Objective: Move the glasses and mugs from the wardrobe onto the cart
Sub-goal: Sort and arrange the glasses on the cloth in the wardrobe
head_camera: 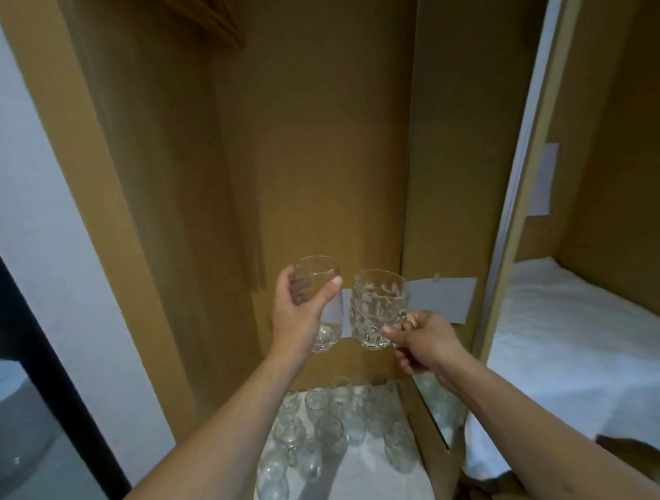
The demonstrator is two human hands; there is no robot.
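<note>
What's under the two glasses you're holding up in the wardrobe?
Below the smooth glass in the left hand and the dimpled mug in the right hand, more clear glassware stands on a white cloth. Both forearms cover part of it.

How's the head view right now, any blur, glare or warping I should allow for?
Head view: dim, warm light; wide-angle bend curves the wardrobe edges. The smooth glass in the left hand and dimpled mug in the right hand read fairly clearly; shelf glassware is soft.

wall (30, 185): white, left | bed (571, 335): white cover, right | light: dim, warm
</note>
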